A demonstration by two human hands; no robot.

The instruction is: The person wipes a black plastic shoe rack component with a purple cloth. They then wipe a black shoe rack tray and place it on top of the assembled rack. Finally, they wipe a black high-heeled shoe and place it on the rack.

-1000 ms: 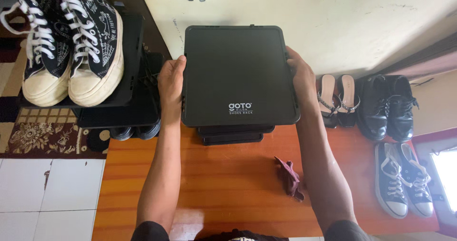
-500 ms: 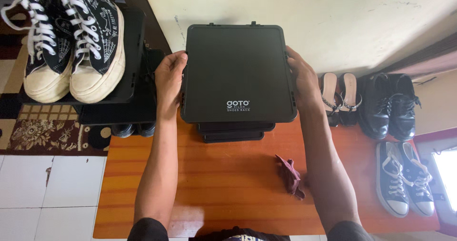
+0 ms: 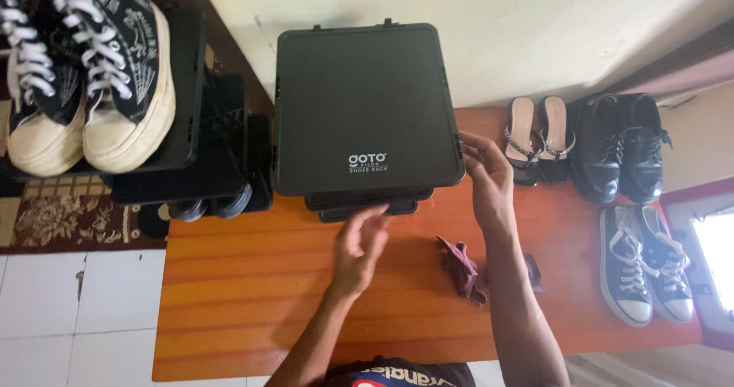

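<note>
A black plastic shoe-rack tray [image 3: 359,104] tops a stack of black trays against the cream wall. My left hand [image 3: 359,245] hovers open in front of the stack, just below the lower trays [image 3: 367,203], holding nothing. My right hand [image 3: 485,180] is beside the top tray's right front corner, fingers spread, fingertips at or near its edge. A crumpled maroon cloth [image 3: 461,268] lies on the orange wooden board [image 3: 252,280] between my forearms.
A second black rack [image 3: 191,127] at left carries black-and-white high-top sneakers [image 3: 84,73]. On the right stand beige heeled sandals [image 3: 535,138], black lace-up shoes [image 3: 619,146] and dark low sneakers [image 3: 646,265]. White floor tiles [image 3: 76,303] and a patterned rug [image 3: 69,219] lie at left.
Both hands have let go of the top tray's sides. My left hand dropped down to the front of the stack; my right hand slid to the right front corner. The view shifted slightly.
</note>
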